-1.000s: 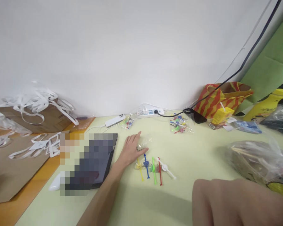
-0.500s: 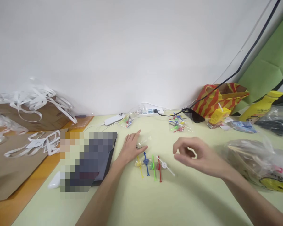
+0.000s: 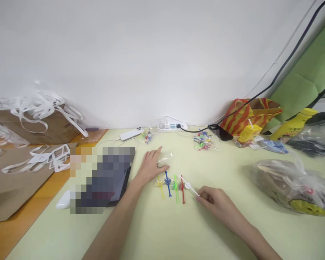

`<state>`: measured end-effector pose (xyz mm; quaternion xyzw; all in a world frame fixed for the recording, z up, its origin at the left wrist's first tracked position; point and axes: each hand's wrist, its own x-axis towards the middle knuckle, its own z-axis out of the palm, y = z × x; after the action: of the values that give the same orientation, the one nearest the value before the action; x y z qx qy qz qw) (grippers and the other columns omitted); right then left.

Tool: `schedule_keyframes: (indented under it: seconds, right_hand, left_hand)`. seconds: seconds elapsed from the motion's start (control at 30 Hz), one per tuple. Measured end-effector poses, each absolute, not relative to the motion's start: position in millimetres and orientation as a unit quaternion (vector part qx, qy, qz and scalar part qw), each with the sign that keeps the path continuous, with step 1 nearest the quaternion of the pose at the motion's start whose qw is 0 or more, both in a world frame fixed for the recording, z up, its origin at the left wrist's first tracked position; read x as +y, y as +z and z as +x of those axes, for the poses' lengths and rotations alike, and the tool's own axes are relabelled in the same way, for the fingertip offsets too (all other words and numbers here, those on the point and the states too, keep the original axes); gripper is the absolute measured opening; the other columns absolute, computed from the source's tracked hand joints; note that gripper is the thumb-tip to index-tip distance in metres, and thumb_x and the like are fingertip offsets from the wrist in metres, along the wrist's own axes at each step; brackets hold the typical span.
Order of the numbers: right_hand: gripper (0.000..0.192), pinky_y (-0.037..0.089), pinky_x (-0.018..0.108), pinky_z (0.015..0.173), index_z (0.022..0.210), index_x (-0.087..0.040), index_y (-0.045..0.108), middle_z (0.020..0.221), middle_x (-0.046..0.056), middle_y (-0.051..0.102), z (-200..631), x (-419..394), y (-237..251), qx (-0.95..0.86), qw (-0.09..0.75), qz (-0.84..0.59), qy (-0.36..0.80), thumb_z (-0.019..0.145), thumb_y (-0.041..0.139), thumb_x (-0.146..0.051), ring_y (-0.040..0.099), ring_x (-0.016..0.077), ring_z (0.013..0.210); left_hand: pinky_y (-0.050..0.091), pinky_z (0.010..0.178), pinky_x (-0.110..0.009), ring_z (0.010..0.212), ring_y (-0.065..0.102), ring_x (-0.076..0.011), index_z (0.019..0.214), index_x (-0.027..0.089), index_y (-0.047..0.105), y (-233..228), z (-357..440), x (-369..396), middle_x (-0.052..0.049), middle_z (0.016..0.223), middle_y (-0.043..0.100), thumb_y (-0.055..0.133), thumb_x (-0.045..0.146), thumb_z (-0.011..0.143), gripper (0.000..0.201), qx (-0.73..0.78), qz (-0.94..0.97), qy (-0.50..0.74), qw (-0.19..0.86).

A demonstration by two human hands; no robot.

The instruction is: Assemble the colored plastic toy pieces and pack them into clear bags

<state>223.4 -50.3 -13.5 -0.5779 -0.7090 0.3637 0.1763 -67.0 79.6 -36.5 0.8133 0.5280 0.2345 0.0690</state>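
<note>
A row of small plastic arrow spinners lies on the table: a yellow spinner (image 3: 159,183), a blue spinner (image 3: 168,181), a green spinner (image 3: 176,186), a red spinner (image 3: 182,187) and a white spinner (image 3: 188,185). With finger and thumb closed, my right hand (image 3: 215,200) pinches the lower right end of the white one, which is slanted. Palm down and fingers spread, my left hand (image 3: 150,165) rests behind the row's left end. Its thumb and fingers lie around the edge of a small clear plastic bag (image 3: 165,159).
Farther back are bagged spinners (image 3: 204,140), another small bag (image 3: 147,135), a white phone (image 3: 131,134) and a power strip (image 3: 172,126). A dark tablet (image 3: 124,180), partly pixelated, lies left. On the right sit a knotted plastic bag (image 3: 295,187) and a yellow drink carton (image 3: 248,135).
My right hand has come down and left from above the table and closed on the end of the white spinner. My left hand has stayed by the clear bag.
</note>
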Motion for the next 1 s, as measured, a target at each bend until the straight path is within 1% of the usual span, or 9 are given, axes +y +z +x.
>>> schedule_keyframes:
  seconds: [0.1, 0.23, 0.3, 0.4, 0.53, 0.6, 0.67, 0.8, 1.0]
  right_hand:
    - [0.026, 0.034, 0.028, 0.059, 0.082, -0.022, 0.065, 0.068, 0.001, 0.065, 221.0, -46.7, -16.5, -0.699, 0.197, -0.587, 0.357, 0.094, 0.049, -0.039, 0.057, 0.0195, 0.064]
    - [0.034, 0.040, 0.030, 0.062, 0.079, -0.021, 0.070, 0.075, 0.005, 0.071, 233.9, -38.0, -16.0, -0.684, 0.228, -0.589, 0.366, 0.093, 0.049, -0.044, 0.062, 0.0223, 0.069]
    - [0.035, 0.044, 0.032, 0.067, 0.081, -0.021, 0.073, 0.082, 0.007, 0.075, 244.6, -30.4, -12.6, -0.677, 0.251, -0.595, 0.352, 0.092, 0.052, -0.047, 0.065, 0.0248, 0.075]
    - [0.036, 0.047, 0.034, 0.073, 0.086, -0.023, 0.078, 0.094, 0.009, 0.078, 258.8, -12.2, -4.6, -0.669, 0.307, -0.611, 0.291, 0.090, 0.055, -0.051, 0.068, 0.0277, 0.083]
    - [0.036, 0.048, 0.036, 0.074, 0.089, -0.023, 0.078, 0.099, 0.009, 0.078, 263.5, 27.5, 5.3, -0.677, 0.362, -0.610, 0.196, 0.089, 0.057, -0.051, 0.068, 0.0268, 0.082]
    - [0.033, 0.048, 0.036, 0.077, 0.089, -0.022, 0.078, 0.099, 0.009, 0.078, 257.9, 50.9, 7.1, -0.710, 0.351, -0.582, 0.183, 0.090, 0.057, -0.047, 0.068, 0.0268, 0.086]
    - [0.030, 0.048, 0.036, 0.076, 0.088, -0.021, 0.078, 0.097, 0.009, 0.078, 248.0, 72.9, 6.0, -0.751, 0.315, -0.543, 0.202, 0.091, 0.056, -0.041, 0.068, 0.0255, 0.084]
    - [0.023, 0.046, 0.032, 0.075, 0.086, -0.021, 0.080, 0.093, 0.007, 0.078, 221.1, 104.5, -2.9, -0.789, 0.276, -0.492, 0.241, 0.089, 0.061, -0.033, 0.067, 0.0225, 0.082]
    - [0.022, 0.040, 0.027, 0.066, 0.093, -0.021, 0.082, 0.083, 0.006, 0.077, 183.7, 125.5, -9.2, -0.835, 0.214, -0.421, 0.283, 0.088, 0.063, -0.032, 0.062, 0.0183, 0.070]
  left_hand:
    - [0.021, 0.120, -0.052, 0.130, 0.049, -0.0313, 0.155, 0.027, 0.028, -35.8, -67.1, 79.7, -0.010, 0.133, 0.057, 0.073, 0.048, 0.080, 0.090, 0.534, 0.808, 0.236, 0.084]
    - [0.011, 0.122, -0.055, 0.133, 0.048, -0.0310, 0.154, 0.027, 0.028, -34.5, -67.7, 80.1, -0.009, 0.134, 0.058, 0.076, 0.049, 0.077, 0.093, 0.544, 0.798, 0.236, 0.109]
    - [0.010, 0.122, -0.056, 0.133, 0.048, -0.0308, 0.155, 0.029, 0.027, -33.4, -67.8, 80.0, -0.008, 0.134, 0.059, 0.077, 0.049, 0.076, 0.095, 0.545, 0.794, 0.240, 0.125]
    - [0.012, 0.122, -0.055, 0.133, 0.049, -0.0305, 0.155, 0.029, 0.026, -31.6, -67.6, 79.3, -0.008, 0.134, 0.059, 0.079, 0.048, 0.075, 0.098, 0.544, 0.789, 0.247, 0.143]
    - [0.016, 0.121, -0.053, 0.133, 0.048, -0.0308, 0.155, 0.029, 0.026, -30.7, -67.4, 78.4, -0.008, 0.135, 0.058, 0.080, 0.045, 0.074, 0.099, 0.543, 0.787, 0.253, 0.149]
    - [0.018, 0.120, -0.053, 0.132, 0.049, -0.0312, 0.155, 0.029, 0.027, -31.1, -67.9, 78.4, -0.008, 0.133, 0.059, 0.080, 0.045, 0.074, 0.098, 0.540, 0.789, 0.255, 0.147]
    - [0.020, 0.119, -0.052, 0.131, 0.050, -0.0314, 0.155, 0.030, 0.027, -31.7, -68.5, 78.7, -0.008, 0.132, 0.060, 0.080, 0.045, 0.074, 0.098, 0.536, 0.791, 0.257, 0.143]
    - [0.027, 0.116, -0.049, 0.128, 0.051, -0.0318, 0.155, 0.029, 0.027, -31.7, -69.0, 79.3, -0.008, 0.134, 0.059, 0.082, 0.044, 0.072, 0.101, 0.533, 0.793, 0.260, 0.136]
    - [0.031, 0.112, -0.047, 0.126, 0.052, -0.0317, 0.155, 0.030, 0.027, -30.0, -68.1, 79.0, -0.007, 0.133, 0.059, 0.083, 0.045, 0.072, 0.101, 0.530, 0.796, 0.260, 0.137]
